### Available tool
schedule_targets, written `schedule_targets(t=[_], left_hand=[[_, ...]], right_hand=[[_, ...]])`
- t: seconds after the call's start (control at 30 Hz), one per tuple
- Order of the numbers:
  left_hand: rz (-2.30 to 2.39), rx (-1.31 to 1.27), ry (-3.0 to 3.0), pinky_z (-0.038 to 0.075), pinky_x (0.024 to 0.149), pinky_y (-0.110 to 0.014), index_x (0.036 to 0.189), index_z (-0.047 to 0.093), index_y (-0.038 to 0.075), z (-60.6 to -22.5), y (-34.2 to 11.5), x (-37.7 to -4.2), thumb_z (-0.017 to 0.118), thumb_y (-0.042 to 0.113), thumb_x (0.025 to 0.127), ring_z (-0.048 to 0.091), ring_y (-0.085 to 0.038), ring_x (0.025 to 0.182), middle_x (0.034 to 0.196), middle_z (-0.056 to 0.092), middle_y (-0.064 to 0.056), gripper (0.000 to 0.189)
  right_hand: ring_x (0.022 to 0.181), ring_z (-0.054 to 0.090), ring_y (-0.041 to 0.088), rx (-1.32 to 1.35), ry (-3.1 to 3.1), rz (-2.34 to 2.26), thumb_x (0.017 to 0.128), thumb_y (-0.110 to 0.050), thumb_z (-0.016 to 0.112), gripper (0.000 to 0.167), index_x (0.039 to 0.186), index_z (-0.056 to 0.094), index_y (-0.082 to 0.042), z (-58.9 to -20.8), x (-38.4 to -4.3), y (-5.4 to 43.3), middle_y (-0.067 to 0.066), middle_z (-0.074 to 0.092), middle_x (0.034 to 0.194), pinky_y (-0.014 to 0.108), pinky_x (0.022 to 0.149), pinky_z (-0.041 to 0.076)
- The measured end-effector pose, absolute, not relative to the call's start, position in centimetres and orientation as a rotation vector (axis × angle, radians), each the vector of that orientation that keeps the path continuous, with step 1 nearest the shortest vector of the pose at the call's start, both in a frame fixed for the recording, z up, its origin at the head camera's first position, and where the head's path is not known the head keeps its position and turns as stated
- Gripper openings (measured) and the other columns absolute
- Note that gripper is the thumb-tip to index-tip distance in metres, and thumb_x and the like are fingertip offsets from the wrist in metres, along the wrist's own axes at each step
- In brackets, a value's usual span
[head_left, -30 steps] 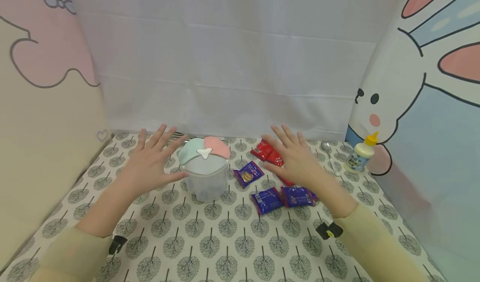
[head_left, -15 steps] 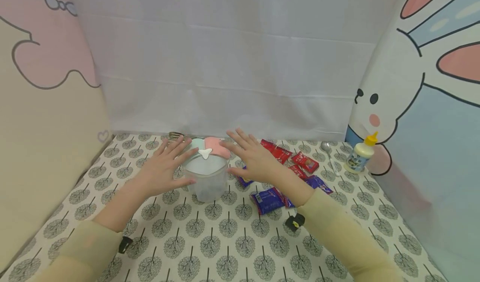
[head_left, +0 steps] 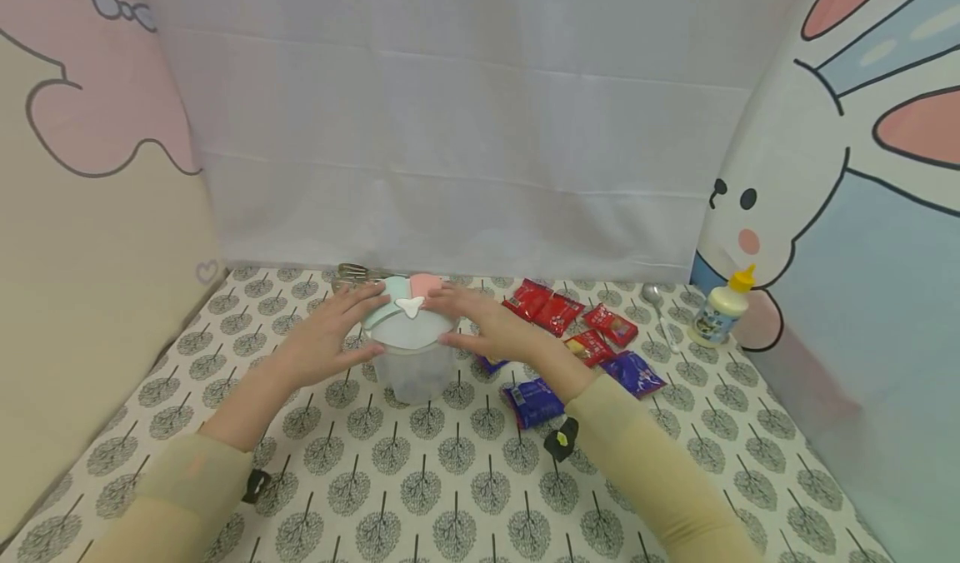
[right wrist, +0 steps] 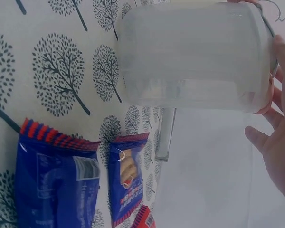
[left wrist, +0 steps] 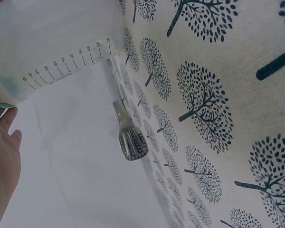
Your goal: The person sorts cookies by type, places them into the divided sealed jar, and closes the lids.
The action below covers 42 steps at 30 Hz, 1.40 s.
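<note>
Standing upright just left of centre in the head view, the jar has its long axis vertical and its lid facing up. It's cloudy see-through plastic, roundish, with measuring marks down the side, while that smooth lid mixes mint, pink and white. The left hand and right hand flank the lid, fingers fairly straight, not clenched; can't tell how firmly they're touching. Shiny, crinkly red packets and blue packets lie right of it on the tree-print counter.

The left hand and right hand face each other, thumbs apart from fingers, forearms angled inward.
</note>
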State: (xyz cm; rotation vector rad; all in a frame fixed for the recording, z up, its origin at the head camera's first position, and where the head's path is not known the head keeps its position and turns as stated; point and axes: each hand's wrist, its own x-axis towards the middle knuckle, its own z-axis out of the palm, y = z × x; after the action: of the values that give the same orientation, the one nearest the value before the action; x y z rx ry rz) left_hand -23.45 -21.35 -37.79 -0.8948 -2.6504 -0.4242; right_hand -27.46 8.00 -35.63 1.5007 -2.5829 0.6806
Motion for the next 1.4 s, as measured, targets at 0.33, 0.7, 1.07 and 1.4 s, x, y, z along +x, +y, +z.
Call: schedule_targets(t=[0.33, 0.7, 1.07, 1.4], left_hand=[[-0.631, -0.837, -2.61, 0.025, 0.111, -0.059, 0.143, 0.039, 0.018, -38.7, -20.6, -23.6, 0.063, 0.042, 0.087, 0.027, -0.034, 0.139, 0.154, 0.028, -0.004, 0.066], [-0.792, -0.79, -2.525, 0.029, 0.108, -0.059, 0.129, 0.054, 0.012, -38.6, -19.8, -23.9, 0.055, 0.032, 0.094, 0.035, -0.033, 0.134, 0.146, 0.041, -0.007, 0.041], [-0.654, -0.752, -2.481, 0.04, 0.102, -0.054, 0.125, 0.056, 0.003, -36.9, -19.6, -24.4, 0.055, 0.027, 0.095, 0.051, -0.036, 0.117, 0.123, 0.059, -0.018, 0.038], [-0.711, -0.908, -2.3, 0.048, 0.094, -0.05, 0.131, 0.047, 0.008, -36.3, -19.5, -24.7, 0.069, 0.007, 0.083, 0.056, -0.033, 0.109, 0.119, 0.06, -0.016, 0.054]], right_hand=[[0.14, 0.029, 0.022, 1.437, -2.511, 0.73, 0.091, -0.035, 0.062, 0.051, 0.138, 0.048, -0.022, -36.6, -27.7, 8.1, -0.001, 0.041, 0.147, 0.046, 0.116, 0.023], [0.132, 0.041, 0.018, 1.337, -2.522, 0.849, 0.099, -0.051, 0.032, 0.05, 0.129, 0.058, -0.019, -36.1, -27.6, 7.6, -0.001, 0.053, 0.136, 0.044, 0.112, 0.032], [0.104, 0.056, 0.015, 1.375, -2.581, 0.982, 0.099, -0.038, 0.044, 0.055, 0.149, 0.025, -0.022, -36.1, -27.7, 7.6, 0.002, 0.056, 0.121, 0.044, 0.09, 0.05], [0.124, 0.05, 0.019, 1.402, -2.613, 0.961, 0.096, -0.035, 0.053, 0.065, 0.15, 0.017, -0.034, -36.1, -27.9, 8.0, 0.0, 0.044, 0.143, 0.045, 0.1, 0.045]])
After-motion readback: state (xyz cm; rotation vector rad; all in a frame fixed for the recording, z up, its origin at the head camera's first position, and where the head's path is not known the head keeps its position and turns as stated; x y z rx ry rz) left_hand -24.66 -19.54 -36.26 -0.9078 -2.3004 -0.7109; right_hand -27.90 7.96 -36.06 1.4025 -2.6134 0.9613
